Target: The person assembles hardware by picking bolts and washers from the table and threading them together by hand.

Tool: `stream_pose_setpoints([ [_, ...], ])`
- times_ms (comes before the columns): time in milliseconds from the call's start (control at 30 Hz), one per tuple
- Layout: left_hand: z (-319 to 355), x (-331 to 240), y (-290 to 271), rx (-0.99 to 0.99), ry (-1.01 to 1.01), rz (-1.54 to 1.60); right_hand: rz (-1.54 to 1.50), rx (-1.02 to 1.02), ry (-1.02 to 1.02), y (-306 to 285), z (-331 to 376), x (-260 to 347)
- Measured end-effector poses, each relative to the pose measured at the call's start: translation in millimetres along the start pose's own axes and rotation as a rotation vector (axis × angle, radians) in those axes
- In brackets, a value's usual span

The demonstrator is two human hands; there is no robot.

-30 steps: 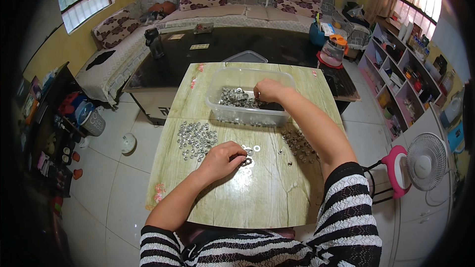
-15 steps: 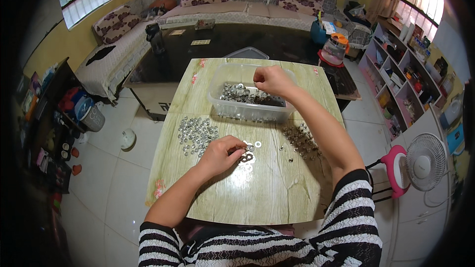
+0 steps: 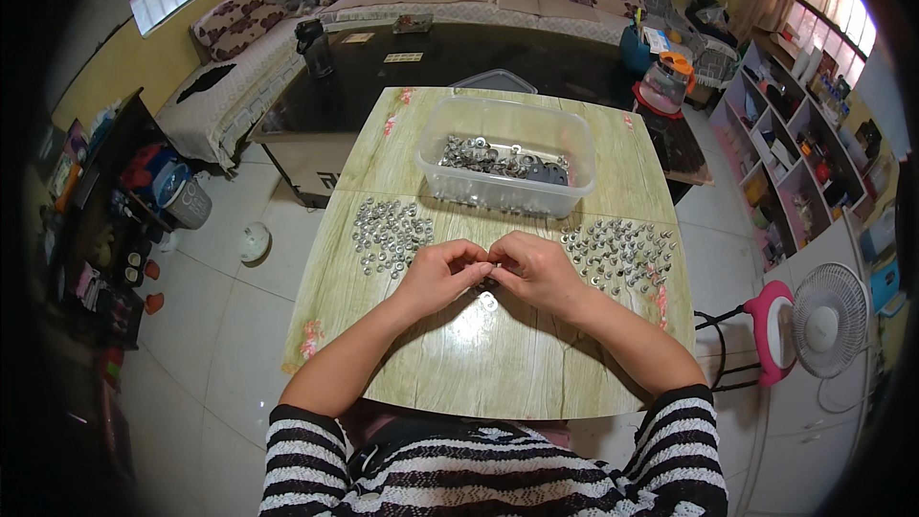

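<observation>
My left hand and my right hand meet over the middle of the table, fingertips pinched together. Whatever small piece they hold is hidden between the fingers. Just below the fingertips lie a few flat metal washers, partly covered by the hands. Beside my left hand spreads a group of small round silver metal pieces. To the right of my right hand stand many small pointed metal pieces, like screws. Beyond both hands is a clear plastic box with loose metal parts piled on its bottom.
The wood-patterned table abuts a dark glossy table, on which lies a clear lid. A jug with an orange lid and a dark bottle stand there. At the right are a pink chair and a white fan.
My right hand has come back from the box to meet my left hand over the washers. The left hand has shifted slightly right and up. The view has shifted a little.
</observation>
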State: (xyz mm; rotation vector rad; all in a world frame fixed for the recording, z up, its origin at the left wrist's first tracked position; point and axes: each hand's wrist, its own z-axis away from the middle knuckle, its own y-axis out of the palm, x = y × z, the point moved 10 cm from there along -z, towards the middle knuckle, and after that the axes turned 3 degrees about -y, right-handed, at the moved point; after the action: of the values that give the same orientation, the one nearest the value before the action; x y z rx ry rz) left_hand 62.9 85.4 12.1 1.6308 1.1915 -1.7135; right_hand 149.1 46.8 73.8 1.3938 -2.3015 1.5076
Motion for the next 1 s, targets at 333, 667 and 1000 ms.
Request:
stream_pose_setpoints([
  [333,1,10,8,0.09,-0.06,0.042,-0.253,-0.107,0.149,3,15,-23],
  [667,1,-2,12,0.091,0.034,-0.183,-0.085,-0.17,-0.089,-2,12,3],
  [1000,3,-7,13,0.113,0.016,-0.091,-0.113,-0.205,-0.068,-5,13,1],
])
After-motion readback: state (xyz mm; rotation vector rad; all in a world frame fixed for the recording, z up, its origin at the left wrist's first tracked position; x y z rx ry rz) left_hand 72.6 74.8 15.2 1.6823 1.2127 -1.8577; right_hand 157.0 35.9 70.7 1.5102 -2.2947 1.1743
